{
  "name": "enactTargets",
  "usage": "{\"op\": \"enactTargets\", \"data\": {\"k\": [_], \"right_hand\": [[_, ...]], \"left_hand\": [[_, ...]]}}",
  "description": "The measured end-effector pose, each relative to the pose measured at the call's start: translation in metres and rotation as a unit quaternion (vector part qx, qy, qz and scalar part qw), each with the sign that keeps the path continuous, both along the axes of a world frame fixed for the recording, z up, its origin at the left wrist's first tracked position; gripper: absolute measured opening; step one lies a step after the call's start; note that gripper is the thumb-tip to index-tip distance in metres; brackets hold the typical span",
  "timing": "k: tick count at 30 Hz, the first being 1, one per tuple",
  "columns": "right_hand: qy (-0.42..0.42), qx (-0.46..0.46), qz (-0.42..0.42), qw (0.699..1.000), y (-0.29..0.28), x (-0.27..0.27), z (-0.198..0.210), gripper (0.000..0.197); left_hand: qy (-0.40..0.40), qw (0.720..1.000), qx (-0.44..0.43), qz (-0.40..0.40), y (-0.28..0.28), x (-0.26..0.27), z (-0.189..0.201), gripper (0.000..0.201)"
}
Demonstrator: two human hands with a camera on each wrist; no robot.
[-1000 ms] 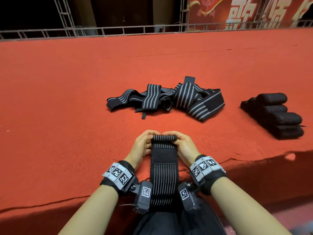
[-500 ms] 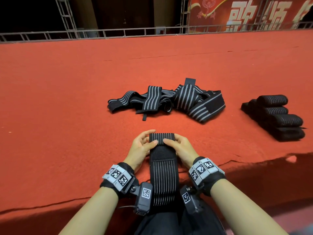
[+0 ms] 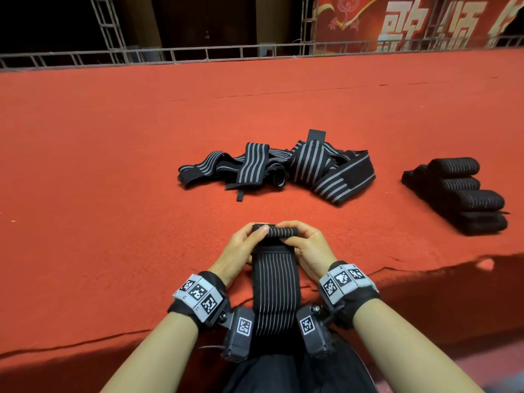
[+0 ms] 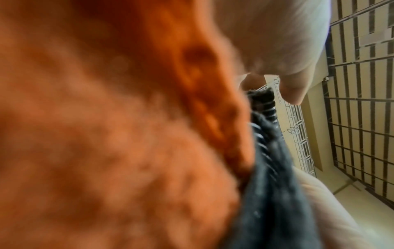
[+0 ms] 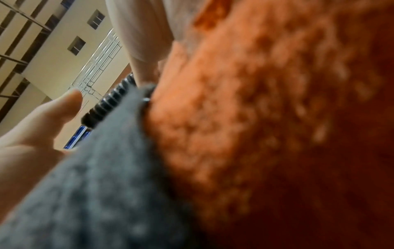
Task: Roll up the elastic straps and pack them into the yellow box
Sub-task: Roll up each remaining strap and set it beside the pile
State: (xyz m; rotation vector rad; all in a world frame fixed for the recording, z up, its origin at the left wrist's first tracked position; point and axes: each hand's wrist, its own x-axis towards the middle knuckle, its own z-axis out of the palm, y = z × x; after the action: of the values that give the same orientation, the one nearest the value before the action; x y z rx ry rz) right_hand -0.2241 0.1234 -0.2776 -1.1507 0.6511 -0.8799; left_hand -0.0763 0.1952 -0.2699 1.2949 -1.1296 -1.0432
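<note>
Red carpeted stage floor (image 3: 113,180) spreads wide, no yellow box in sight. Loose strap pile (image 3: 283,168) waits mid-floor; stack of finished rolls (image 3: 462,197) sits right, so packing looks undone. Striped strap (image 3: 274,293) runs lengthwise toward the person, its far end just starting to roll crosswise, pinched by left hand (image 3: 241,251) and right hand (image 3: 307,248), fingers curled.

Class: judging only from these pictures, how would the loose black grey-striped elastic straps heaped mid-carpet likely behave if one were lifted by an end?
The loose black grey-striped elastic straps lie folded and twisted over one another, so one would probably hang limp. Being thin fabric, it looks light. Neighbours overlap it, so it may drag them across the red carpet.
</note>
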Motion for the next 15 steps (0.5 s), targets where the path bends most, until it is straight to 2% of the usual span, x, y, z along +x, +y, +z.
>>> {"op": "enactTargets", "data": {"k": [3, 5, 9, 15], "right_hand": [[0.014, 0.005, 0.004, 1.000, 0.0007, 0.0018, 0.0010, 0.046], [-0.003, 0.043, 0.008, 0.999, -0.0004, 0.0019, 0.0025, 0.049], [-0.046, 0.088, 0.003, 0.995, -0.0035, 0.0018, 0.0044, 0.031], [0.056, -0.015, 0.023, 0.998, -0.0001, 0.0081, 0.0017, 0.025]], "left_hand": [[0.012, 1.000, -0.006, 0.020, -0.0006, -0.0004, -0.0009, 0.022], [0.030, 0.999, 0.000, 0.036, -0.0023, 0.0016, -0.0021, 0.022], [0.055, 0.997, 0.007, 0.051, -0.0032, 0.0052, -0.0031, 0.032], [0.048, 0.998, -0.007, 0.051, -0.0047, 0.0074, -0.0078, 0.033]]}}
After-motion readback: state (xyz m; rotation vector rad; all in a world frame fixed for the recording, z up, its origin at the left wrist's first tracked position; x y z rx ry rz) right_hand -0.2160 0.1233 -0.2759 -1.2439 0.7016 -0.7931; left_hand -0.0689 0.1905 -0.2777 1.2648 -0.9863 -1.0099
